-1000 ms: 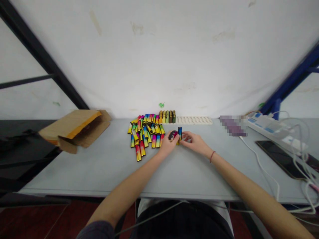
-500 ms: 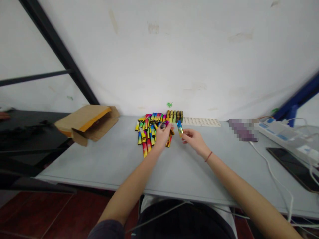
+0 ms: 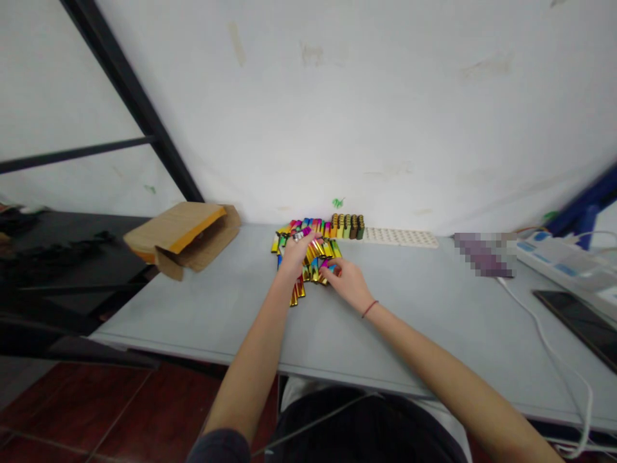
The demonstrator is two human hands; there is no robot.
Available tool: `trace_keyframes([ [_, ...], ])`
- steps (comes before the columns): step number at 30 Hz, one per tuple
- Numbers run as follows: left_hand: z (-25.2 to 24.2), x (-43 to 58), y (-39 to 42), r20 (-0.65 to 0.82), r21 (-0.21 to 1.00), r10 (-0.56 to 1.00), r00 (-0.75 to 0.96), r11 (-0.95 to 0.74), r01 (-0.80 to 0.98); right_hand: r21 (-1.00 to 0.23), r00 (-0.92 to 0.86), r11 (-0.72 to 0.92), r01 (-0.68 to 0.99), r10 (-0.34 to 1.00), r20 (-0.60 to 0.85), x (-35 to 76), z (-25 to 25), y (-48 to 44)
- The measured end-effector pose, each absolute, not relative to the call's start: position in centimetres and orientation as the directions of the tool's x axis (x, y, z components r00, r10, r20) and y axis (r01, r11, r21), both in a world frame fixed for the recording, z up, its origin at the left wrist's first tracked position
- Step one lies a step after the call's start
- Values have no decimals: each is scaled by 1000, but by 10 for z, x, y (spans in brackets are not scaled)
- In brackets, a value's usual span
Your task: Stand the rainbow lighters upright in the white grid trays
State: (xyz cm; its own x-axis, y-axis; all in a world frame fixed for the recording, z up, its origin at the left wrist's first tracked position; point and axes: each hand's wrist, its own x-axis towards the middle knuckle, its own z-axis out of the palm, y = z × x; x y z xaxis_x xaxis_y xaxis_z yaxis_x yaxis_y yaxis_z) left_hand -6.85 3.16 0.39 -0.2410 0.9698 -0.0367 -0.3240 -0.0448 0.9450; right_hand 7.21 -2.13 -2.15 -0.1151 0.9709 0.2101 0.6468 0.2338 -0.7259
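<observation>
Shiny multicoloured tubes (image 3: 301, 287) lie in a pile on the grey table (image 3: 231, 302), near the wall. Over the pile, my left hand (image 3: 294, 249) is closed round some of these tubes, one with a purple end. My right hand (image 3: 343, 275) is at the pile's right edge, its fingers pinched at a purple-and-blue tube. Behind the hands, similar tubes (image 3: 348, 227) stand upright in rows at the left end of a white perforated tray (image 3: 402, 237).
An open cardboard box (image 3: 178, 228) lies on the left. Toward the right are a blurred purple object (image 3: 483, 255), a white power strip (image 3: 559, 260), a dark phone or tablet (image 3: 578, 321) and a white cable (image 3: 544, 341). A wall stands behind the table.
My right hand has moved left and down from beside the tray to the pile; the blue-and-gold tube it held upright no longer shows there. My left hand has shifted slightly left. The view has shifted.
</observation>
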Motion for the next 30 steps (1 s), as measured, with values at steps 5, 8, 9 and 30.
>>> trace_keyframes([
  [5,-2,-44,20,-75,939,997,1,70,-336,-789,56,280,547,928,368,103,-18,-15],
  [8,-7,-31,14,-74,939,995,63,91,-333,-799,-25,282,530,948,318,115,-19,-14],
  [9,-8,-28,12,-76,943,995,70,95,-318,-810,-41,277,517,953,301,116,-20,-13],
  [30,-17,-41,28,26,995,994,-107,-36,-96,-882,163,-160,442,982,-97,149,-42,35],
])
